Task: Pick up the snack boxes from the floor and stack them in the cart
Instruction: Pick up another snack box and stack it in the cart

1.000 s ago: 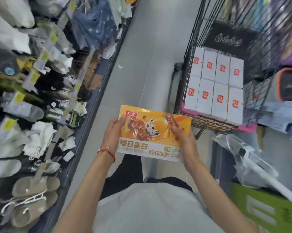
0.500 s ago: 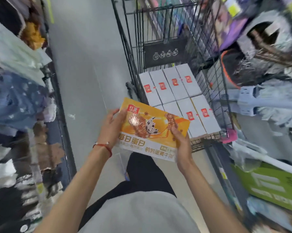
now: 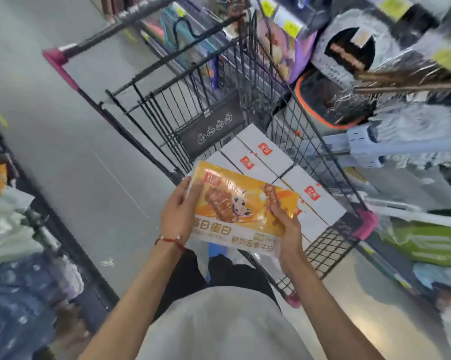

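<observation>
Crowding the cart (image 3: pixel 365 226), mops (image 3: pixel 362 149); white boxes (image 3: pixel 260 154) under the snack box (image 3: pixel 247 219).

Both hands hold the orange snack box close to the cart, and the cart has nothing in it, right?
Wrong on the cart: the head view shows white boxes lying in it. Otherwise yes, the left hand and right hand hold the orange snack box close to it.

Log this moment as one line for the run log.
state: box held near cart | left hand: grips orange snack box | right hand: grips same box | cart: white boxes inside
</observation>
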A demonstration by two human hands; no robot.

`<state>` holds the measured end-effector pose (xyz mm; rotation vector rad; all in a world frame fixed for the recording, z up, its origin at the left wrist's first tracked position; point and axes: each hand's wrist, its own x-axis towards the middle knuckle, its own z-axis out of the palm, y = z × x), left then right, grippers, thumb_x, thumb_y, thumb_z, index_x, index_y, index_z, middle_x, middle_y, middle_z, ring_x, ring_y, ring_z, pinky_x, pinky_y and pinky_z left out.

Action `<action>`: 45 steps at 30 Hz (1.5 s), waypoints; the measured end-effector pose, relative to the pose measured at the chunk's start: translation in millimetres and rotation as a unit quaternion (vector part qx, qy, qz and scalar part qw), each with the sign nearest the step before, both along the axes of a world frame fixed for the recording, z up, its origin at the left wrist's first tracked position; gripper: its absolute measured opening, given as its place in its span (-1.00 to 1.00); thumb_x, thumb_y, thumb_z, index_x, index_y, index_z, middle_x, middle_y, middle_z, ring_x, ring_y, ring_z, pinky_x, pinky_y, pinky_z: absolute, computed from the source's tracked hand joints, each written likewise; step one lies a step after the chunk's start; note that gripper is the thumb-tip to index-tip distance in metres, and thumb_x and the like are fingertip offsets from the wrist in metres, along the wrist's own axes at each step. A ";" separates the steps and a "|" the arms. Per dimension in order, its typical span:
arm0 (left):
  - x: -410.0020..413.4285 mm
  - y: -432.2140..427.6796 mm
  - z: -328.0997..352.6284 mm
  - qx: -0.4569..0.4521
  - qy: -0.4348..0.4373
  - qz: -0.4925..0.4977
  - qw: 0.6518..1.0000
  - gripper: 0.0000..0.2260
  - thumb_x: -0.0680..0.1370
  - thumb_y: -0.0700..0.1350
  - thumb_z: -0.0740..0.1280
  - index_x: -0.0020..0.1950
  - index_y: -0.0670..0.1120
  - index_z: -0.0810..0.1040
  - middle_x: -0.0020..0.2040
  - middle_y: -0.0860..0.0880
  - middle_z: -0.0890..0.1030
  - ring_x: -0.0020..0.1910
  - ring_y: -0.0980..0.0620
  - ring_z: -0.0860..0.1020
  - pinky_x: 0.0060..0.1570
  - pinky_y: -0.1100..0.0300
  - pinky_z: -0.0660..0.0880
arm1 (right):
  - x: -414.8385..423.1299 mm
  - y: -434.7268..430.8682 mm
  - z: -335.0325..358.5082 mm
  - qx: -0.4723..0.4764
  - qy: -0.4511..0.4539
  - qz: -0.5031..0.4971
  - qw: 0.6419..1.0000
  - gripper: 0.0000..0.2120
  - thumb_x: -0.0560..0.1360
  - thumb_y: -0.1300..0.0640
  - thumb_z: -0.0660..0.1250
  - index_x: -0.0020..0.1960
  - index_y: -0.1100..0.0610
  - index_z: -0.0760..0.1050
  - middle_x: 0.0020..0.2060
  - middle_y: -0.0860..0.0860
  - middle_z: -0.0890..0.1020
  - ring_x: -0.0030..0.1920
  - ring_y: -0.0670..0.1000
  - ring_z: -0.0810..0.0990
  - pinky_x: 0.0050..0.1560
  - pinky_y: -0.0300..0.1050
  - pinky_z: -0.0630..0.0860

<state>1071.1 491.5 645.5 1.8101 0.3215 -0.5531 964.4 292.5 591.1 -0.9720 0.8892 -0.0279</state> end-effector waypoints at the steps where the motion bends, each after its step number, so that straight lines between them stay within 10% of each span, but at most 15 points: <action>1: 10.6 -2.3 1.4 0.002 0.000 -0.013 1.000 -0.51 0.52 0.37 0.24 0.34 0.14 0.54 0.04 0.07 0.72 -0.06 0.06 0.71 0.01 0.09 0.61 | 4.9 1.0 1.5 0.003 -0.002 -0.014 1.000 -0.55 0.46 0.05 0.49 0.32 0.14 0.57 0.08 0.15 0.73 0.06 0.23 0.72 0.16 0.18 0.62; 11: 112.4 -26.6 -7.2 0.025 0.022 -0.172 0.984 -0.61 0.55 0.29 0.28 0.31 0.17 0.47 0.09 0.20 0.61 0.09 0.21 0.55 -0.02 0.15 0.44 | 49.5 18.1 13.4 -0.025 0.021 -0.138 0.990 -0.63 0.62 0.08 0.35 0.38 0.19 0.54 0.00 -0.07 0.76 -0.03 -0.12 0.72 -0.14 -0.34 0.58; 17: 168.4 -55.9 -24.3 0.016 0.034 -0.228 0.973 -0.46 0.40 0.45 0.29 0.17 0.08 0.42 0.01 0.14 0.61 0.03 0.07 0.59 0.04 0.06 0.45 | 89.4 14.5 15.2 -0.006 0.113 -0.156 0.981 -0.12 0.25 -0.51 0.50 0.40 -0.01 0.57 0.23 0.00 0.70 0.27 0.06 0.63 0.32 0.12 0.44; 23: 207.0 -89.2 -45.5 0.034 0.064 -0.261 0.963 -0.52 0.52 0.29 0.32 0.31 0.04 0.41 0.06 0.12 0.61 0.10 0.01 0.58 0.18 0.06 0.43 | 123.0 -0.4 22.1 -0.042 0.139 -0.168 0.975 -0.65 0.54 -0.03 0.46 0.28 0.04 0.60 -0.01 0.00 0.77 -0.10 -0.16 0.75 -0.18 -0.25 0.54; 31: 250.2 -143.0 -90.7 0.005 0.060 -0.357 0.932 -0.70 0.62 -0.08 0.34 0.35 -0.07 0.55 0.21 0.01 0.65 0.19 0.05 0.59 0.21 0.19 0.50 | 148.6 -48.8 -14.8 -0.138 0.156 -0.176 0.962 -0.47 0.52 0.13 0.53 0.43 -0.05 0.44 0.17 -0.14 0.70 0.12 -0.23 0.66 -0.03 -0.47 0.53; 38: 279.1 -181.0 -122.3 0.007 0.028 -0.376 0.926 -0.69 0.63 -0.17 0.31 0.38 -0.13 0.51 0.18 -0.04 0.63 0.03 0.15 0.58 -0.16 0.49 0.48 | 173.7 -74.4 -51.9 -0.158 0.174 -0.178 0.956 -0.37 0.53 0.21 0.51 0.52 0.01 0.35 0.26 -0.11 0.65 0.24 -0.14 0.60 0.28 -0.17 0.57; 45: 295.0 -187.7 -150.2 0.060 -0.011 -0.396 0.916 -0.64 0.62 -0.14 0.30 0.43 -0.08 0.46 0.21 -0.01 0.60 0.13 0.09 0.55 -0.12 0.54 0.44 | 187.6 -73.1 -70.9 -0.172 0.178 -0.157 0.956 -0.35 0.60 0.30 0.39 0.59 0.04 0.23 0.38 0.03 0.56 0.38 0.02 0.53 0.34 -0.15 0.55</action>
